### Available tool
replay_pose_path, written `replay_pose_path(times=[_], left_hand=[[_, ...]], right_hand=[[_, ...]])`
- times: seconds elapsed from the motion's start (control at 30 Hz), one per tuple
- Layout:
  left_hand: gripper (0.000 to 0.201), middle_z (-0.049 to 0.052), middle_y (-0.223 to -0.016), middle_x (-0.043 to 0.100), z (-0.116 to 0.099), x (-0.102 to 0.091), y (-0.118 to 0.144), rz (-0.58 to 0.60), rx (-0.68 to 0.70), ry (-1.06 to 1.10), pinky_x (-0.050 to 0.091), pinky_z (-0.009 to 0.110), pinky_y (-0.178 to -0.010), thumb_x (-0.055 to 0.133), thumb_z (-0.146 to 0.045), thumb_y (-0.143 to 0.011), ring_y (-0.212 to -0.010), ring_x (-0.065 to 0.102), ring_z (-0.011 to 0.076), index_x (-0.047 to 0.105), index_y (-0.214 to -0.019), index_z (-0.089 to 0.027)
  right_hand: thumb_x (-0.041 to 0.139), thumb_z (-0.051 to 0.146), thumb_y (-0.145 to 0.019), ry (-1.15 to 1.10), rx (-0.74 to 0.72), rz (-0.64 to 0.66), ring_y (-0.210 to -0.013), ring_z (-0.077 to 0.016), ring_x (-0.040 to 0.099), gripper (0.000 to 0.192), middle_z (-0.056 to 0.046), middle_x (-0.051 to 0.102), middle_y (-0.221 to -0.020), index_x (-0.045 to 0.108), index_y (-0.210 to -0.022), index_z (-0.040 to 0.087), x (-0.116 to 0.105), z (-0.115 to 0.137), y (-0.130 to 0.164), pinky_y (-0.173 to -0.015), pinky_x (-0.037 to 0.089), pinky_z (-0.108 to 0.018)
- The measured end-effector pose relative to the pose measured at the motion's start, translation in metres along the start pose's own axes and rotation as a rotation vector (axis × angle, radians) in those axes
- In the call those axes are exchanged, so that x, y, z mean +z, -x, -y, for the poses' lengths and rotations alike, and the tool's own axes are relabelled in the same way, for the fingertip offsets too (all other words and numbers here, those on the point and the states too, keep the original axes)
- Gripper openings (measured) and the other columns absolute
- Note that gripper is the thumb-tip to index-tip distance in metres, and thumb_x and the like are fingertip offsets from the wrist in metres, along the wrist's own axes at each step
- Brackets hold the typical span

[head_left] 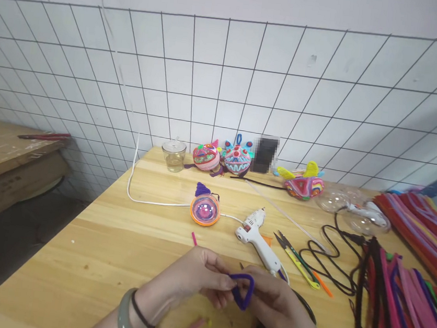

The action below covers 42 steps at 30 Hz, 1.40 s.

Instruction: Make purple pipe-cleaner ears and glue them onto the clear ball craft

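My left hand (193,277) and my right hand (272,299) meet low over the wooden table (114,247). Between their fingertips they pinch a purple pipe cleaner (243,288) bent into a small triangular loop. A green bangle and a dark hair tie circle my left wrist. Just behind my right hand lies a white hot glue gun (258,238), its nozzle pointing up and away. Further back sits a round orange-rimmed dome piece (205,208) with a purple pipe cleaner ear.
Small scissors (298,257), black cables (335,251) and a big pile of coloured pipe cleaners (415,270) fill the right side. Colourful finished ornaments (223,157), a glass jar (173,154) and clear plastic domes (340,200) line the tiled wall. Cardboard boxes (1,165) stand left.
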<state>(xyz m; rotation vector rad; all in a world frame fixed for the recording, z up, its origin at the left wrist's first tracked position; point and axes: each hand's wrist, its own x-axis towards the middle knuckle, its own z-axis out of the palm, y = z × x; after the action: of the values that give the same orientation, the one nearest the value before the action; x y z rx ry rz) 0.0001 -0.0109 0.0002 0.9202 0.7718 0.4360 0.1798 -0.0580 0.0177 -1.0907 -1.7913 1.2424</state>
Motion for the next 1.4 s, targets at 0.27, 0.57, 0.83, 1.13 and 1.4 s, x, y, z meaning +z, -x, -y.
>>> replay_pose_path(times=[0.27, 0.57, 0.83, 1.13, 1.4], left_hand=[[0.024, 0.003, -0.055, 0.068, -0.001, 0.002, -0.001, -0.075, 0.02, 0.042, 0.04, 0.022, -0.047, 0.08, -0.032, -0.058, -0.045, 0.057, 0.0097, 0.069, -0.064, -0.011], [0.029, 0.002, -0.051, 0.065, -0.006, 0.003, -0.001, -0.221, 0.111, 0.069, 0.037, 0.021, -0.046, 0.08, -0.035, -0.057, -0.043, 0.053, 0.0083, 0.066, -0.062, -0.01], [0.029, 0.002, -0.054, 0.066, -0.004, 0.006, -0.002, -0.233, 0.125, 0.083, 0.04, 0.022, -0.049, 0.08, -0.034, -0.056, -0.044, 0.055, 0.009, 0.064, -0.064, -0.011], [0.029, 0.001, -0.053, 0.066, -0.001, 0.01, -0.002, -0.232, 0.129, 0.132, 0.039, 0.022, -0.049, 0.08, -0.033, -0.055, -0.044, 0.054, 0.0088, 0.061, -0.064, -0.012], [0.033, 0.003, -0.059, 0.067, -0.004, 0.008, 0.0, -0.125, 0.094, 0.14, 0.041, 0.022, -0.051, 0.077, -0.04, -0.062, -0.049, 0.056, 0.0088, 0.064, -0.07, -0.011]], right_hand=[[0.063, 0.046, -0.081, -0.286, 0.168, -0.111, -0.079, -0.0193, 0.063, 0.029, -0.005, 0.071, -0.083, 0.069, -0.09, 0.019, 0.004, -0.007, 0.001, -0.075, 0.05, -0.03], [0.063, 0.044, -0.082, -0.288, 0.171, -0.119, -0.069, -0.0162, 0.059, 0.03, -0.004, 0.069, -0.08, 0.071, -0.097, 0.02, 0.001, -0.001, -0.001, -0.069, 0.049, -0.027], [0.067, 0.056, -0.071, -0.188, 0.331, -0.211, -0.052, -0.0112, 0.046, 0.041, 0.0, 0.059, -0.06, 0.07, -0.071, 0.015, 0.008, -0.013, -0.002, -0.049, 0.037, -0.022], [0.061, 0.064, -0.069, -0.161, 0.369, -0.233, -0.048, -0.01, 0.039, 0.05, 0.003, 0.047, -0.051, 0.057, -0.058, 0.016, 0.01, -0.009, -0.004, -0.048, 0.028, -0.022], [0.063, 0.063, -0.069, -0.212, 0.368, -0.227, -0.046, -0.0099, 0.041, 0.048, 0.004, 0.048, -0.052, 0.056, -0.06, 0.016, 0.005, -0.012, -0.002, -0.047, 0.03, -0.022]])
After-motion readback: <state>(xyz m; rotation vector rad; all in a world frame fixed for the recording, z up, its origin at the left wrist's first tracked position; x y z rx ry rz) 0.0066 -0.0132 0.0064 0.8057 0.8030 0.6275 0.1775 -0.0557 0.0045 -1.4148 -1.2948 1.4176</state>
